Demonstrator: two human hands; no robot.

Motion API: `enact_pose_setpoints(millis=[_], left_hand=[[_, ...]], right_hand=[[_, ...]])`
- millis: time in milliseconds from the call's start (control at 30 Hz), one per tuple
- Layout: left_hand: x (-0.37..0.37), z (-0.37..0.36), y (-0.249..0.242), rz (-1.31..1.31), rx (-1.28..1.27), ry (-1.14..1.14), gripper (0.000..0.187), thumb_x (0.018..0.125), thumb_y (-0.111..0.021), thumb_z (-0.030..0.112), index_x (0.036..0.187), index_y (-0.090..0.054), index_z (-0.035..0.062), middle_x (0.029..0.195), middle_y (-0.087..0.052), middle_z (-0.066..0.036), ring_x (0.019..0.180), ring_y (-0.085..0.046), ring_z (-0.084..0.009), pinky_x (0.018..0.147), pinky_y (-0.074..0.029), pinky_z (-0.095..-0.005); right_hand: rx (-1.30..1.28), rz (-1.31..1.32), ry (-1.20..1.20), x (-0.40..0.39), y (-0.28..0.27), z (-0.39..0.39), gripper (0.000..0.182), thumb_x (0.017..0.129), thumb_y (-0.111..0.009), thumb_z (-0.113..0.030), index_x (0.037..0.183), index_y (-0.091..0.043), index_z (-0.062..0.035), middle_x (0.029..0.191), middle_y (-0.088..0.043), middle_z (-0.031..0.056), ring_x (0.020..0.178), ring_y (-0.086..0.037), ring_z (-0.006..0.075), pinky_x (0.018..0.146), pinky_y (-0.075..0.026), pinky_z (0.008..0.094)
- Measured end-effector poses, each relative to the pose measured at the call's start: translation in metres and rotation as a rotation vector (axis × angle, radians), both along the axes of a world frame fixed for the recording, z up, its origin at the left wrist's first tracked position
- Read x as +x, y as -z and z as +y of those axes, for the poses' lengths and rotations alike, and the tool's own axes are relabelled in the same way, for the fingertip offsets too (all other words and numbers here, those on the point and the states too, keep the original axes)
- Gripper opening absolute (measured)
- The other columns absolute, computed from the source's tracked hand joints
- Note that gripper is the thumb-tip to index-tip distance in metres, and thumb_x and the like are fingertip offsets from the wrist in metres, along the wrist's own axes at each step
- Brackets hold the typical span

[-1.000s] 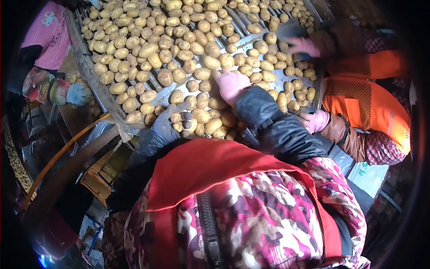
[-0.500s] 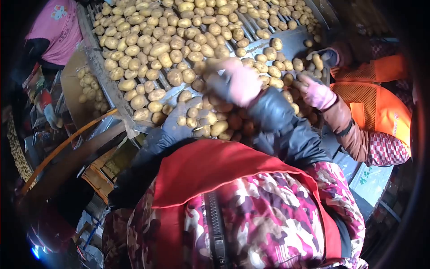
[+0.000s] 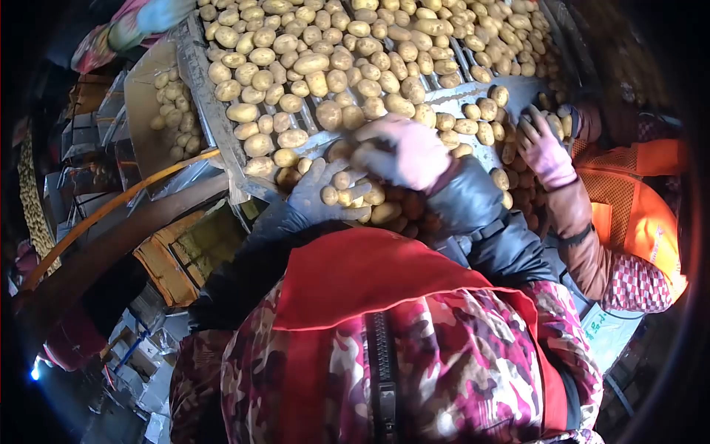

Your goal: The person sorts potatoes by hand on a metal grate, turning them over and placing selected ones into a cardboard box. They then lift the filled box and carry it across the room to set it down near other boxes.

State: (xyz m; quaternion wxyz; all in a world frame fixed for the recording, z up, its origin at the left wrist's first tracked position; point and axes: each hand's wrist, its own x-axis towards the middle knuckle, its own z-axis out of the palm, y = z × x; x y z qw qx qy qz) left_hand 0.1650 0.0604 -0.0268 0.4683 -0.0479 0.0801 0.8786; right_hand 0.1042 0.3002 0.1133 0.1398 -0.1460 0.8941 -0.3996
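Observation:
My left hand (image 3: 316,197), in a grey-blue glove, is cupped at the near edge of the sorting table with several small potatoes (image 3: 345,197) in its fingers. Just to the right, my right hand (image 3: 409,154), in a pink and grey glove, reaches left over the pile, its fingers curled and smeared by motion. A brownish potato (image 3: 340,151) lies right at its fingertips. Below both hands, more potatoes (image 3: 385,213) lie in the shade by my red apron (image 3: 370,274).
Potatoes (image 3: 329,115) cover the slatted table (image 3: 194,74). On the right, a co-worker's pink-gloved hand (image 3: 546,152) works among potatoes beside an orange vest (image 3: 654,211). At left stand a cardboard box (image 3: 137,111) holding potatoes and an orange curved bar (image 3: 111,211).
The view has shifted, so the table sits farther right and lower. My right hand stays over the pile, near my left. The co-worker's pink glove has closed toward their other hand.

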Motion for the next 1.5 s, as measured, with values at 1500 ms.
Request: enact_pose_setpoints(millis=[1500], left_hand=[[0.18,-0.22,0.011,-0.356,-0.822,-0.778,0.057,0.106,-0.05,0.051,0.144,-0.054,0.0074,0.138,-0.058,-0.018,0.112,-0.063,-0.0281,0.093,-0.054,-0.0418]], right_hand=[[0.747,0.53,-0.411,0.032,0.096,0.001,0.037,0.095,-0.063,-0.036,0.128,-0.065,-0.0208,0.139,-0.062,0.0042,0.137,-0.052,0.0288,0.117,-0.031,0.0581]])
